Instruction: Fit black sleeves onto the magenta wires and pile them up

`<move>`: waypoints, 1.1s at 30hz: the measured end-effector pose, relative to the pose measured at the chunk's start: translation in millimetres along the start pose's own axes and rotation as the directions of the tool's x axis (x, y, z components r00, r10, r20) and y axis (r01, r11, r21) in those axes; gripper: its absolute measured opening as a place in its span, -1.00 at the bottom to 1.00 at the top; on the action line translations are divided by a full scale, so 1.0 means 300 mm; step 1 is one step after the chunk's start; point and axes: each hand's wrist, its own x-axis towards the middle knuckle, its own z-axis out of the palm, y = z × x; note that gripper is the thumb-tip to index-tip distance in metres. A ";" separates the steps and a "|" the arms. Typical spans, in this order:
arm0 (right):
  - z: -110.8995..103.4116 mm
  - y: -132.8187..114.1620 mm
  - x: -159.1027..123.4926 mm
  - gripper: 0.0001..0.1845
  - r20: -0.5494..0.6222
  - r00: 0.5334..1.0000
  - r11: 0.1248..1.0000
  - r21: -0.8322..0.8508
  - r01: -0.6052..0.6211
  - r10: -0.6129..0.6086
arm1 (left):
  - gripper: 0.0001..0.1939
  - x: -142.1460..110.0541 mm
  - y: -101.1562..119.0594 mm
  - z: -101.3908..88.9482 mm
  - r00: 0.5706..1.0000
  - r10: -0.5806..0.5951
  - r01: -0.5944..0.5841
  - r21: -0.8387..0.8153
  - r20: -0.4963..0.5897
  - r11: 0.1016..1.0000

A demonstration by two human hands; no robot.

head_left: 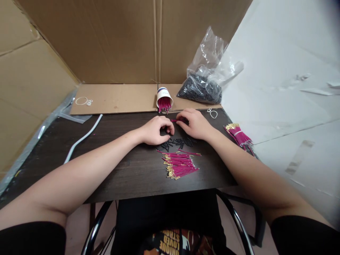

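1 head-worn camera looks forward and down. It sits close above the dark wooden table [127, 177]. Cardboard wall [106, 39] fills the background.

Dark table [127, 177] bears magenta wires [179, 165], black sleeves [177, 143].

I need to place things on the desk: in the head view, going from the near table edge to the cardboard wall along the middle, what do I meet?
Loose pink wires → small black tubes → left hand and right hand, side by side, with a pink wire between their fingers → tipped paper cup of pink wires.
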 end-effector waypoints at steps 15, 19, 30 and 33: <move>-0.207 -0.181 -0.032 -0.89 0.636 0.769 0.962 0.242 -0.128 -0.058 | -0.88 0.005 0.003 0.011 0.997 -0.063 0.059 0.076 0.043 0.995; -0.195 -0.217 -0.035 -0.85 0.634 0.772 0.967 0.222 -0.126 -0.045 | -0.88 0.005 0.005 0.014 0.998 -0.054 0.051 0.089 0.033 0.995; -0.176 -0.237 -0.029 -0.85 0.673 0.739 0.981 0.137 -0.139 0.011 | -0.90 0.002 0.007 0.033 0.998 -0.054 0.051 0.138 0.018 0.989; -0.180 -0.249 -0.031 -0.83 0.686 0.727 0.980 0.136 -0.146 0.013 | -0.87 0.009 0.006 0.038 0.992 -0.115 0.119 0.076 -0.048 0.990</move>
